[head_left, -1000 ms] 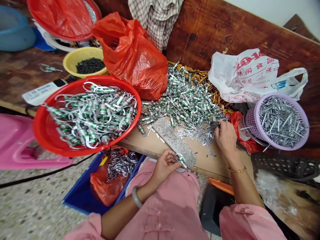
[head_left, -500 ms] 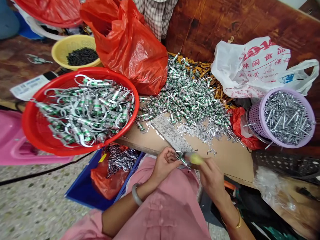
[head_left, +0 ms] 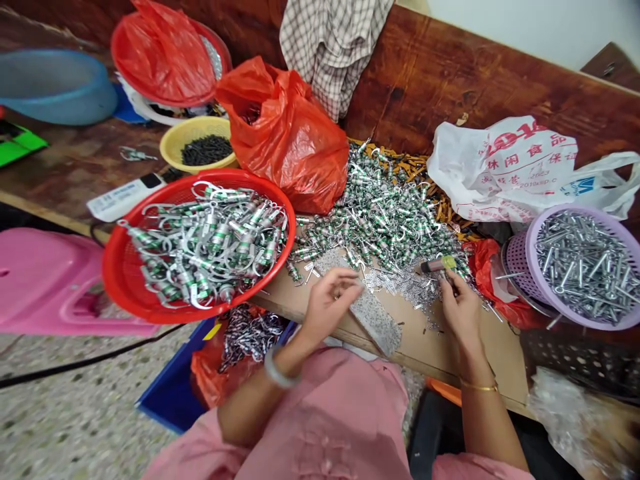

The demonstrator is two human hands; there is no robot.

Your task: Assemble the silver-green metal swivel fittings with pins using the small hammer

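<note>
My left hand (head_left: 330, 300) hovers over the grey speckled slab (head_left: 370, 313) at the table's near edge, fingers curled together; whether anything is in them is hidden. My right hand (head_left: 460, 307) grips a small tool with a yellow-green handle (head_left: 440, 265), its tip down among the small silver pieces (head_left: 405, 283) on the cardboard. A large pile of green-and-silver metal parts (head_left: 385, 213) lies just beyond both hands. The red basket (head_left: 120, 280) at the left is full of the same kind of parts with hooks.
A lilac basket (head_left: 520, 253) of silver pins stands at the right, a white printed bag (head_left: 510, 167) behind it. A red plastic bag (head_left: 285, 133), a yellow bowl (head_left: 175, 137) of black pieces and a checked cloth (head_left: 330, 40) sit further back. A blue crate (head_left: 170, 393) is under the table.
My right hand has gone from beside my left hand back out to the silver pieces with the tool. My left hand moved up over the slab, and its hooked part is gone from view.
</note>
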